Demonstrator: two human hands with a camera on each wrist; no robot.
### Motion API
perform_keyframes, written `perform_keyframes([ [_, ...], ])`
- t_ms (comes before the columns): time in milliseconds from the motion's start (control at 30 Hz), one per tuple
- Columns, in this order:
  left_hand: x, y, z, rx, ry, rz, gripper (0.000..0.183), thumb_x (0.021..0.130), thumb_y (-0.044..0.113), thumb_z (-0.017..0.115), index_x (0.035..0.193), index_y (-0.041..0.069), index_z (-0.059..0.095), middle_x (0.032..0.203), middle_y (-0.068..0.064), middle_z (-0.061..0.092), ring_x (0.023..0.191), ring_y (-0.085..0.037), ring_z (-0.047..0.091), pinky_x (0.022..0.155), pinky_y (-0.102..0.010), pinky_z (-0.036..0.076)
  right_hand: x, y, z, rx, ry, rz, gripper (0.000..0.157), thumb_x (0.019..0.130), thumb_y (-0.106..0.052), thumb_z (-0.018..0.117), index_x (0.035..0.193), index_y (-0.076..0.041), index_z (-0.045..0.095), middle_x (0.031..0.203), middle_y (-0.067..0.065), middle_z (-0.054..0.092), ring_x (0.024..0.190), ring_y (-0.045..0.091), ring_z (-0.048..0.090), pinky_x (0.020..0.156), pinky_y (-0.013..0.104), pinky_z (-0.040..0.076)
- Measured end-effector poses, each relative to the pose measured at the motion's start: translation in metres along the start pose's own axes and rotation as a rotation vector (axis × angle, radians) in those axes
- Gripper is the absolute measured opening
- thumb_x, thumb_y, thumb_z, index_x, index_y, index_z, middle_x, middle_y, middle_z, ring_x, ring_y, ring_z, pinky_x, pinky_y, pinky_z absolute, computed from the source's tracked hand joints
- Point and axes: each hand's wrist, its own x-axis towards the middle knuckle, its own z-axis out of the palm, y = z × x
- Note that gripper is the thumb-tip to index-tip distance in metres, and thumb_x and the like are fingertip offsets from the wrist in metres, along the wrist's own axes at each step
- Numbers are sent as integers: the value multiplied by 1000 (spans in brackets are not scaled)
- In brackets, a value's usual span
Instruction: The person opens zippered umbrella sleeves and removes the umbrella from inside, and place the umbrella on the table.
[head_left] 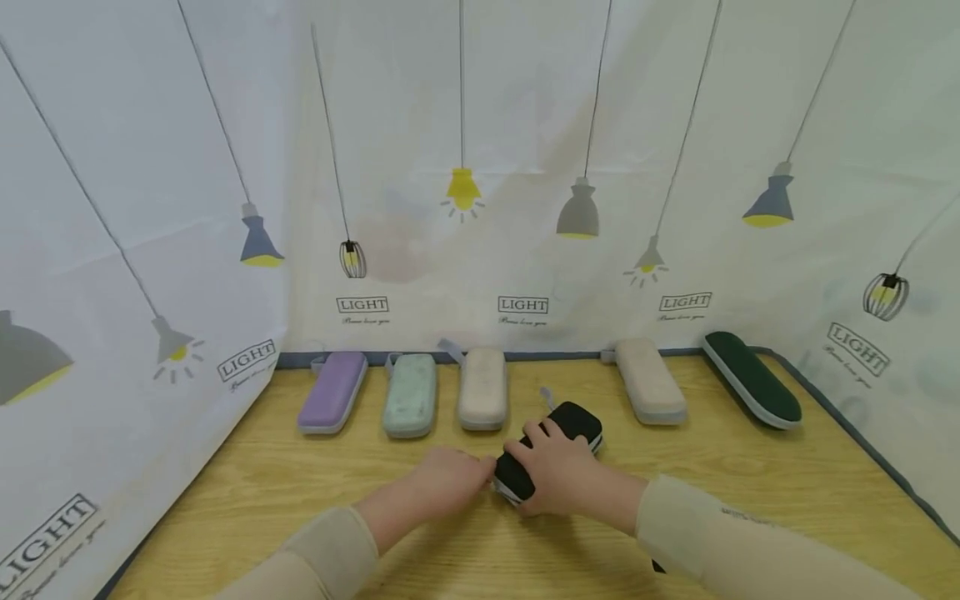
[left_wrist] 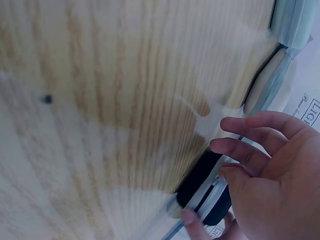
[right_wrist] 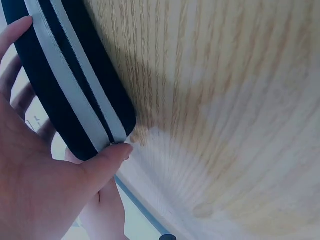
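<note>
A black zippered pencil case with pale grey zipper bands stands tilted on its side on the wooden table. My right hand grips it across the top, fingers on the far side and thumb near the close end. At its left end my left hand pinches at the zipper pull, which is mostly hidden by the fingers. In the left wrist view, the left thumb and forefinger meet over the zipper line of the case. The right wrist view shows a dark gap between the grey bands.
Along the back lie a purple case, a mint green case, a beige case, a pale pink case and a dark green case. A lamp-printed cloth surrounds the wooden table.
</note>
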Motion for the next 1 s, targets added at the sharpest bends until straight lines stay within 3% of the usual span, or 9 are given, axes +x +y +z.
perform_keyframes([
  [233,0,-1,-1,-1,-5,2,15,91,36,49,85,22,49,59,9,49,50,-8,46,41,-27,36,-7,12,1,65,-2,-127,78,64,-59,69,130,-28,42,135,7,32,127,34,24,72,62,40],
  [400,1,1,-3,-53,-61,-8,11,92,35,48,87,24,49,61,10,48,49,-6,44,41,-26,35,-11,17,4,175,-3,-206,65,70,-56,67,124,-28,45,138,8,29,131,35,17,75,66,37],
  [600,5,3,-1,-66,-49,9,12,92,35,48,86,24,49,62,10,48,50,-6,44,41,-26,35,-14,21,7,248,38,-275,49,76,-56,60,114,-27,49,138,9,30,131,37,16,78,65,35],
  [767,11,6,-1,-73,-65,12,14,92,37,46,88,24,49,64,10,50,50,-7,45,41,-27,35,-16,25,7,277,33,-302,41,79,-59,52,109,-30,51,141,8,28,132,34,14,84,64,32],
  [1000,20,12,-5,-51,-61,18,14,92,36,47,90,23,51,68,10,54,54,-6,49,42,-27,37,-20,31,6,310,8,-319,33,80,-54,56,106,-34,52,144,9,24,133,33,12,85,68,27],
])
